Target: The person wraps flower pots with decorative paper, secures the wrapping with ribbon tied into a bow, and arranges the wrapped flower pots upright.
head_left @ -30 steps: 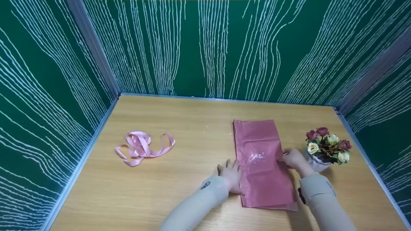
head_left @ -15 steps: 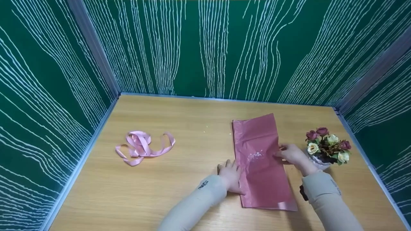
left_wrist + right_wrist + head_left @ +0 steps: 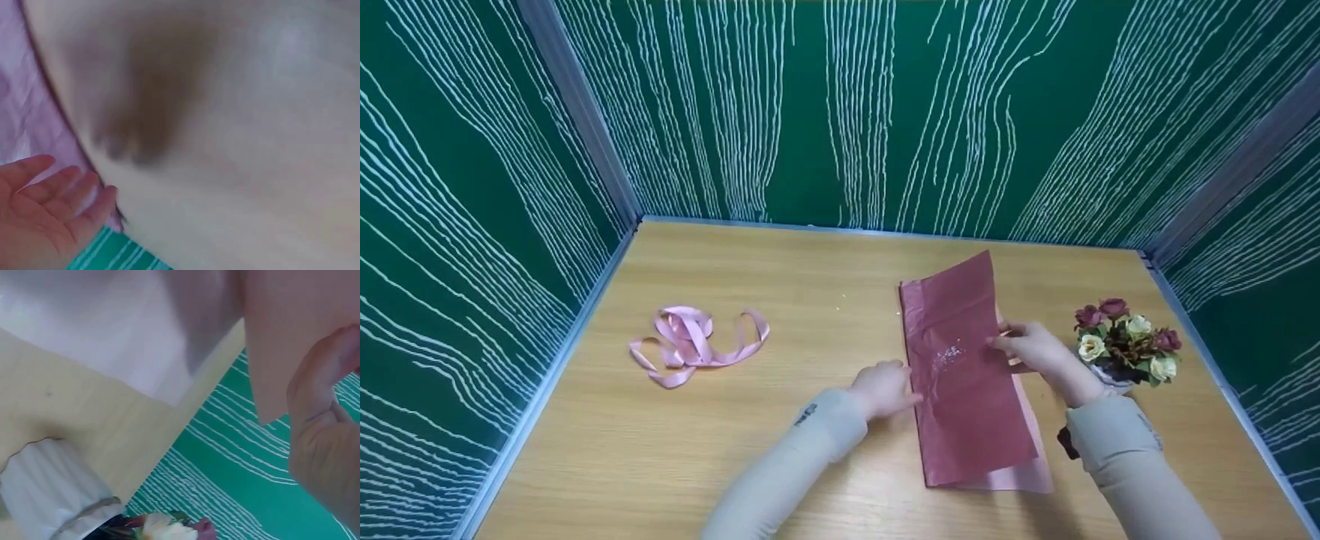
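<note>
A folded sheet of dusty-pink wrapping paper (image 3: 971,412) lies on the table, its upper layer raised along the right side. A paler layer (image 3: 1016,476) shows beneath it. My right hand (image 3: 1039,351) pinches the raised layer's right edge between thumb and fingers; part of that grip is hidden behind the paper. At the left folded edge is my left hand (image 3: 883,390), fingers loosely extended. In the left wrist view the left hand (image 3: 48,211) holds nothing, its fingers over the paper's edge. Whether they touch it, I cannot tell.
A tangle of pink ribbon (image 3: 690,345) lies to the left. Close to my right wrist stands a white pot (image 3: 62,489) of artificial-looking roses (image 3: 1132,341). Green walls (image 3: 802,112) with white wavy lines enclose the wooden table (image 3: 780,465) at the back and sides.
My right hand has lifted the upper layer of the paper and drawn it up and left, baring more of the pale layer. My left hand has shifted slightly left and away from the viewer.
</note>
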